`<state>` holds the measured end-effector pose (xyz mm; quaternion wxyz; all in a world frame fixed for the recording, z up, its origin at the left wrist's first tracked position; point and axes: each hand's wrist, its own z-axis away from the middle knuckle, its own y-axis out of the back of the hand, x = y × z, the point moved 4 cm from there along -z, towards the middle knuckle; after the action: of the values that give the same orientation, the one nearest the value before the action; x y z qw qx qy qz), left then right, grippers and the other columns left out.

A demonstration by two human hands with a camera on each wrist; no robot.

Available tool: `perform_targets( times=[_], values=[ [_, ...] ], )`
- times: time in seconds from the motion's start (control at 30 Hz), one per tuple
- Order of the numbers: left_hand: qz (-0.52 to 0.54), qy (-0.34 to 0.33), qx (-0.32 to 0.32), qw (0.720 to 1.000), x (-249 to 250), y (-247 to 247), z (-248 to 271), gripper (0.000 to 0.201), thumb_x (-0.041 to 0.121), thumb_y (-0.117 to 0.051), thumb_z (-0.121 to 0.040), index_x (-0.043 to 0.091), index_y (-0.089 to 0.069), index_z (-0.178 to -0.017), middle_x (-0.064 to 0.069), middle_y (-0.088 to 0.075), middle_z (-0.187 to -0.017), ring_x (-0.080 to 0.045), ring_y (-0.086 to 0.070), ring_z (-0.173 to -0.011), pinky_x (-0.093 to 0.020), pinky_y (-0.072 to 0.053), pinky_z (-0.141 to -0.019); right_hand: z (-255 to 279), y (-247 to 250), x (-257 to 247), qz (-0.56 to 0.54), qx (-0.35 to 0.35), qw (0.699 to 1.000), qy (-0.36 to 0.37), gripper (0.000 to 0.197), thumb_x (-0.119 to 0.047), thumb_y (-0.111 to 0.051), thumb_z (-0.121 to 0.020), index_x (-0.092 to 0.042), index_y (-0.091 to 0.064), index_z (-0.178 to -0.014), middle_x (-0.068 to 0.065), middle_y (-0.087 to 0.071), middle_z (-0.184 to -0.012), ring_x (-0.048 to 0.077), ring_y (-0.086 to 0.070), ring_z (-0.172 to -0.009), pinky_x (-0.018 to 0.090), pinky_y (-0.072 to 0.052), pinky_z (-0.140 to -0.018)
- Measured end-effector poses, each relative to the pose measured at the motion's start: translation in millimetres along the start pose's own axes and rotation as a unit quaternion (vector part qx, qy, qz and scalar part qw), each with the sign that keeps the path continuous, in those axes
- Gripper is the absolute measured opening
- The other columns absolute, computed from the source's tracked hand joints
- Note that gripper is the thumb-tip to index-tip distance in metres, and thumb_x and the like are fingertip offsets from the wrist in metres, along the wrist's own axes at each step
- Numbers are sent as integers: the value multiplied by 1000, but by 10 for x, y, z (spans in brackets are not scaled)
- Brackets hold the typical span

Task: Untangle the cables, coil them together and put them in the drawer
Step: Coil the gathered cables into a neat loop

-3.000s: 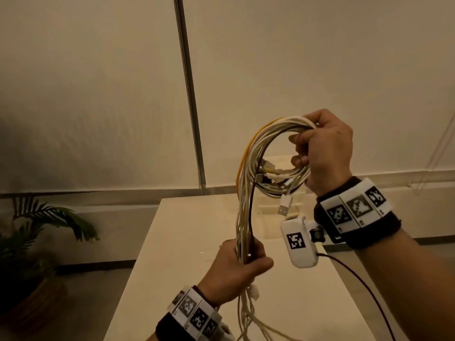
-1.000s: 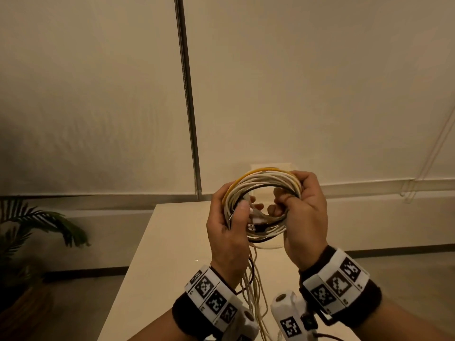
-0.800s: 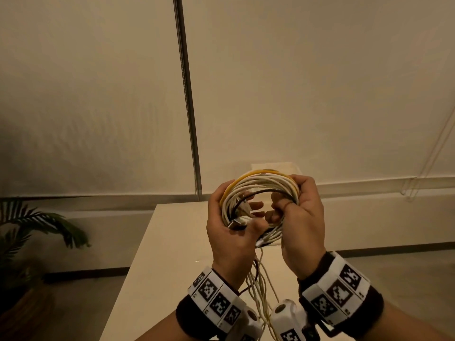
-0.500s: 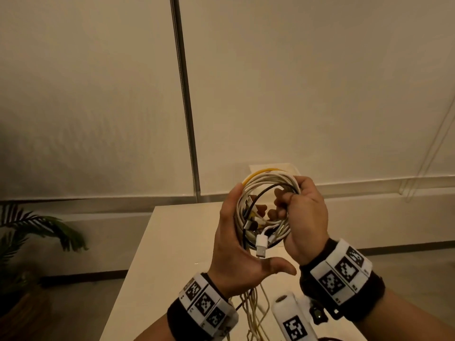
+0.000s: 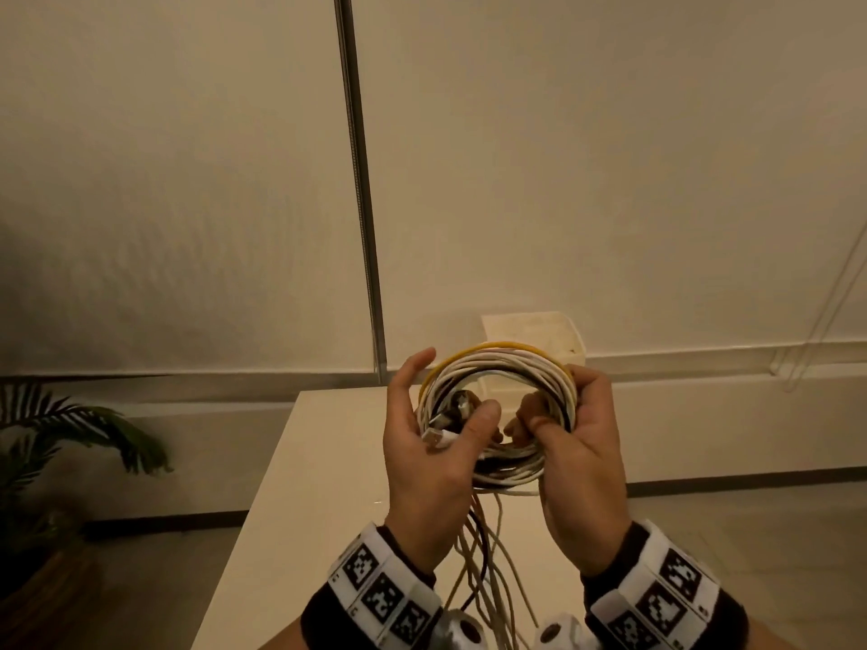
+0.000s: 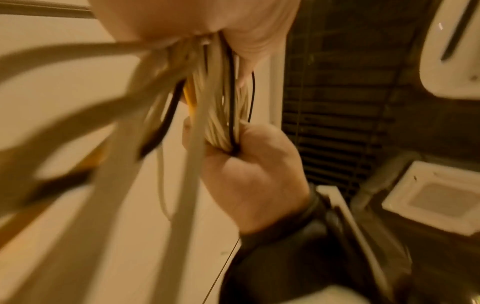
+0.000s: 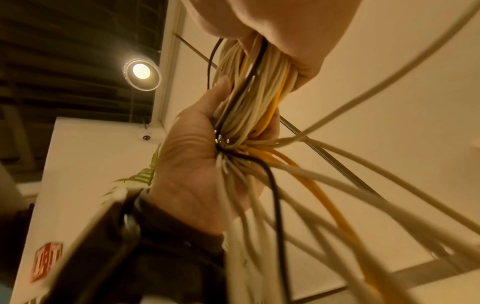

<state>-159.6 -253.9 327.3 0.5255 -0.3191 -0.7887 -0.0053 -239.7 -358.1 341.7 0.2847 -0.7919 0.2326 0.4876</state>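
The coil of cables (image 5: 497, 415) is held up above the table (image 5: 328, 462), its right side clamped in the right hand (image 5: 579, 462) so the loops are kept from springing apart. A white plug (image 5: 438, 436) is pinched by the left hand (image 5: 431, 457), seemingly to be tucked in, while loose tails (image 5: 483, 570) are left hanging; no drawer is seen.

You hold the coil of cables (image 5: 502, 415) up over the worktop (image 5: 323, 471), your left hand (image 5: 427, 457) on its left side and your right hand (image 5: 581, 457) on its right. Loose cable ends (image 5: 488, 570) hang down between your wrists. A small box (image 5: 535, 335) sits behind the coil at the worktop's far edge, against the wall (image 5: 610, 157). A plant (image 5: 70, 429) stands on the floor to the worktop's left.
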Motion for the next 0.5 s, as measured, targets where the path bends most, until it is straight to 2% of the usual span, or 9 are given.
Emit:
perform_targets(
  times=[0.07, 0.13, 0.2, 0.27, 0.33, 0.4, 0.43, 0.47, 0.5],
  values=[
    [-21, 3, -5, 1000, -19, 29, -46, 63, 23, -80, -73, 38, -51, -127, -19, -64, -104, -44, -66, -90, -52, -59, -77, -4, 6, 18, 21, -12, 1000, 11, 36, 7, -50, -90, -26, -50, -105, 3, -61, -84, 17, -64, -74, 27, -56, -68],
    [-67, -9, -9, 998, -40, 50, -85, 58, 22, -77, -76, 37, -51, -126, -15, -65, -103, -42, -66, -88, -58, -57, -79, -11, 34, 41, 60, -39, 997, -2, 36, 4, -56, -89, -26, -50, -107, 3, -64, -86, 18, -68, -80, 27, -57, -69],
    [-117, -27, -19, 993, -58, 70, -118, 56, 15, -75, -79, 36, -50, -125, -8, -66, -99, -33, -67, -85, -54, -57, -79, -79, 72, 21, 131, -93, 986, -35, 40, -1, -67, -84, -28, -50, -109, 2, -67, -89, 19, -69, -84, 28, -57, -69],
    [-169, -41, -57, 983, -58, 94, -156, 60, 8, -74, -81, 33, -46, -127, 3, -67, -91, -19, -67, -79, -41, -58, -78, -225, 103, -61, 216, -164, 960, -63, 50, -6, -74, -78, -29, -48, -113, 2, -68, -94, 16, -69, -83, 29, -58, -69],
    [-236, -39, -140, 961, -49, 86, -213, 67, 5, -73, -79, 30, -40, -132, 6, -68, -86, -13, -67, -76, -35, -57, -76, -414, 94, -175, 334, -241, 910, -51, 61, -11, -77, -73, -30, -43, -120, 0, -67, -96, 15, -68, -81, 32, -57, -75],
    [-292, -12, -238, 926, -53, 37, -274, 78, 5, -73, -76, 31, -34, -139, 4, -70, -90, -13, -69, -80, -38, -58, -79, -518, 4, -220, 472, -321, 821, -17, 65, -20, -75, -71, -32, -41, -125, -5, -63, -99, 11, -64, -84, 31, -55, -77],
    [-316, 0, -278, 907, -44, 14, -293, 84, 5, -73, -74, 33, -31, -142, 3, -71, -95, -12, -70, -83, -37, -58, -81, -523, -50, -191, 517, -350, 781, -8, 59, -21, -74, -71, -29, -46, -123, -6, -62, -99, 11, -62, -85, 30, -54, -77],
    [-339, 8, -310, 889, -35, -11, -310, 89, 6, -74, -73, 35, -27, -144, 2, -71, -100, -11, -70, -87, -36, -57, -83, -515, -96, -158, 539, -363, 760, -4, 50, -21, -73, -71, -25, -52, -116, -6, -62, -98, 13, -61, -86, 30, -53, -76],
    [-356, 13, -333, 873, -24, -34, -323, 93, 7, -75, -73, 37, -25, -145, 2, -71, -103, -10, -70, -89, -34, -57, -84, -501, -121, -110, 547, -364, 754, -7, 38, -19, -71, -73, -20, -56, -108, -4, -62, -96, 15, -61, -85, 31, -53, -74]
  ],
)
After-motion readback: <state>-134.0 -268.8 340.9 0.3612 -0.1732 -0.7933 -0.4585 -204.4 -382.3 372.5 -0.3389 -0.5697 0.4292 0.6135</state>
